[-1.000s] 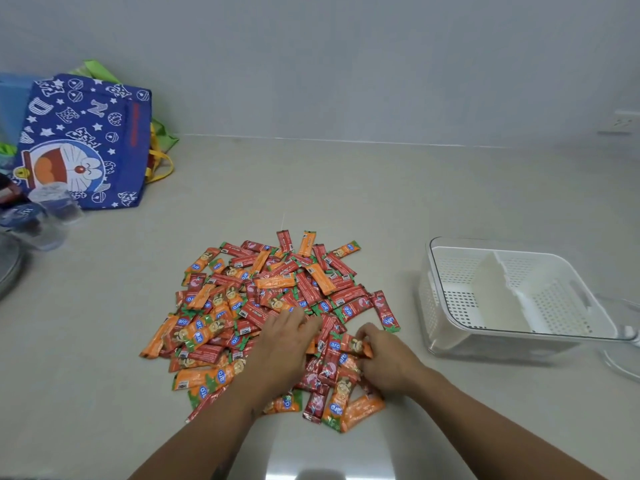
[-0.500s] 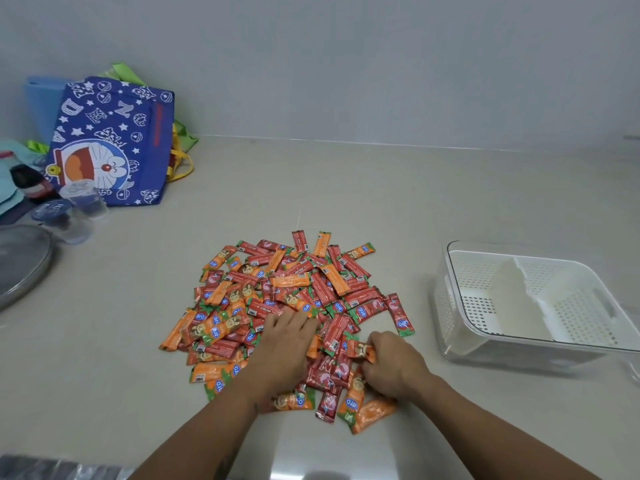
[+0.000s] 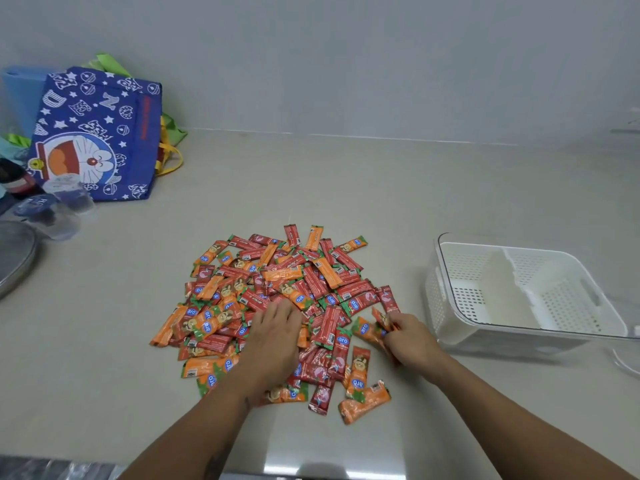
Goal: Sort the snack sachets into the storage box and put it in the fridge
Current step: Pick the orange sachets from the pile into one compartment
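Your left hand (image 3: 273, 336) lies flat, fingers straight and spread narrow, pressing on the near middle of the heap of red and orange foil snack sachets (image 3: 277, 292). Your right hand (image 3: 408, 337) is curled at the right edge of the heap and pinches a few orange sachets (image 3: 375, 327) between fingers and thumb; the exact count cannot be told.

The heap sits on the beige bench (image 3: 381, 188), centre of the scene. The white perforated plastic storage box (image 3: 446, 271) with a clear outer shell stands to the right of the heap, near but apart from it. An upright white divider (image 3: 502, 285) splits its interior into compartments. No sachets are visible in either compartment.

Progress is judged to be at the start: sorting is under way, but nearly the whole heap remains on the bench. Remaining work: separate red from orange, load each into a compartment, then carry the box to the fridge, which is not in view.

At far left a blue cartoon-print fabric bag (image 3: 93, 133) leans against the wall, clear of the work area.
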Available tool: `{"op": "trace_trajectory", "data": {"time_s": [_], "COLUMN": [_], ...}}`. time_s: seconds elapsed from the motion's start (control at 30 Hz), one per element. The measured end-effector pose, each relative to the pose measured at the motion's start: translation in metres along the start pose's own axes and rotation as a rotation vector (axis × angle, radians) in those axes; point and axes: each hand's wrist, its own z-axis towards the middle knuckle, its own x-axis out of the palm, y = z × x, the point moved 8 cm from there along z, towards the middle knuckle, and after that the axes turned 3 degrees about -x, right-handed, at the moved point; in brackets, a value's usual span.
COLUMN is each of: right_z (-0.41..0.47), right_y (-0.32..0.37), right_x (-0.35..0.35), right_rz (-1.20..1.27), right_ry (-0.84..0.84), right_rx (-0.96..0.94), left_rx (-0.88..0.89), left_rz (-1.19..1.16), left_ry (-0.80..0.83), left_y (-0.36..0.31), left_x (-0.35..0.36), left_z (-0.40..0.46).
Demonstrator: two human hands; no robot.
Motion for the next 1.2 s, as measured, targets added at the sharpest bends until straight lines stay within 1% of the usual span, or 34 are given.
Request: {"op": "trace_trajectory", "data": {"time_s": [0.07,0.2,0.3,0.37,0.43,0.63,0.7,0.83,0.97,1.2], "right_z": [-0.002,-0.01,-0.019,-0.026,-0.03,-0.039,-0.038,-0.035,-0.036,-0.045], "right_y": [-0.003,-0.002,0.01,0.017,0.02,0.016,0.012,0.008,0.004,-0.022], "right_x": [0.001,0.005,0.006,0.012,0.021,0.041,0.045,0.041,0.03,-0.005], "right_rz": [-0.025,-0.047,-0.106,-0.112,-0.178,-0.498,-0.571,-0.623,-0.643,-0.586], "right_ry": [0.011,0.02,0.043,0.124,0.218,0.409,0.397,0.388,0.274,0.118], "right_rx": [-0.003,-0.052,-0.135,-0.182,-0.242,-0.421,-0.448,-0.476,-0.55,-0.533], "left_rx": [0.016,0.029,0.009,-0.021,-0.058,-0.204,-0.228,-0.25,-0.274,-0.343], "left_rz": [-0.036,-0.126,-0.174,-0.208,-0.213,-0.202,-0.184,-0.217,-0.21,-0.206], "left_ry": [-0.042,-0.075,-0.055,-0.044,-0.033,0.082,0.138,0.14,0.152,0.089], "left_y": [-0.002,-0.015,-0.026,-0.033,-0.036,-0.044,-0.054,-0.079,-0.102,-0.117], "left_x": [-0.006,-0.022,-0.027,-0.03,-0.03,-0.018,-0.011,-0.002,0.009,0.015], "left_z": [0.001,0.0,-0.005,-0.011,-0.019,-0.048,-0.059,-0.074,-0.083,-0.086]}}
